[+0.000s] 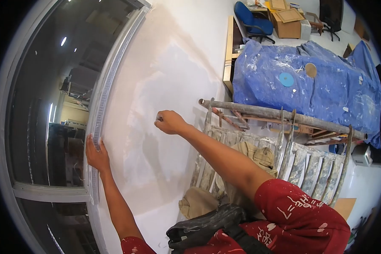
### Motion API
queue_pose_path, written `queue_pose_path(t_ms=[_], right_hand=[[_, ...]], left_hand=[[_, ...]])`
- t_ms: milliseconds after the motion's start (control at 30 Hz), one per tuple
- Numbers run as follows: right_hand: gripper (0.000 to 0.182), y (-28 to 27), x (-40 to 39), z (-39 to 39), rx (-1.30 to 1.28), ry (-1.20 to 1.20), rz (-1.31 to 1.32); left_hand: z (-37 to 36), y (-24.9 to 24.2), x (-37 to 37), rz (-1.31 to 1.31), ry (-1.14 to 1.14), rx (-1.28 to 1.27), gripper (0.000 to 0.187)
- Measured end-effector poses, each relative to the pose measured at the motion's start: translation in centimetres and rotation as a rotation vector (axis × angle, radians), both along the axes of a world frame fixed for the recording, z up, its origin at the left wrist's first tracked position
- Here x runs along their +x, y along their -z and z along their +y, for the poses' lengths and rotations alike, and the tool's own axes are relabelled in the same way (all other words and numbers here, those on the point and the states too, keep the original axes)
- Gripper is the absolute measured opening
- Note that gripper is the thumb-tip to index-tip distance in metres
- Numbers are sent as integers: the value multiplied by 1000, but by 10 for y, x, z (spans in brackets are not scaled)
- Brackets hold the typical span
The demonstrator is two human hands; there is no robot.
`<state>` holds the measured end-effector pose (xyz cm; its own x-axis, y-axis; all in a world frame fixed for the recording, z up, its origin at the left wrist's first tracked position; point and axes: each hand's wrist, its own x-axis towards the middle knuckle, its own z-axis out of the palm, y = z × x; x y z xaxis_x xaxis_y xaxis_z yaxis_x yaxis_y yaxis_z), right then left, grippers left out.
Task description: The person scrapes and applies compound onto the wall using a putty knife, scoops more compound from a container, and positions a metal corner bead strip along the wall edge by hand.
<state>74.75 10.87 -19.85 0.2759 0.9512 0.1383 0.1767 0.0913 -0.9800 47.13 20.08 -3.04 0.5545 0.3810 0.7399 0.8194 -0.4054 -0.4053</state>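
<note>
My left hand (98, 157) lies against the edge of the metal window frame (114, 67), with its fingers stretched out and thumb apart. A clear, ridged strip (100, 112) runs along the frame and passes between that thumb and the fingers. Close to the wall (161, 89), my right hand (172, 122) is closed, fingers curled together. Something small and dark shows at its fingertips, too hidden to name. The wall has a whitish patch with beige areas around it. Dark glass (63, 84) fills the window and reflects lights.
I am on a scaffold with a metal pipe rail (283, 115) and a paint-spattered slatted platform (309, 169). A black bag (203, 224) hangs at my front. Below stand a blue-sheeted pile (279, 63), a blue office chair (253, 21) and cardboard boxes (288, 26).
</note>
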Motion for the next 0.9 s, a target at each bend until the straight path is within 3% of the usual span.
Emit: queue_pose_path(t_ms=[367, 900], right_hand=[[23, 3, 2, -1, -4, -2, -13], [24, 1, -2, -2, -34, -43, -49]], left_hand=[[5, 2, -1, -64, -29, -11, 47], [9, 3, -4, -35, -11, 38, 41]])
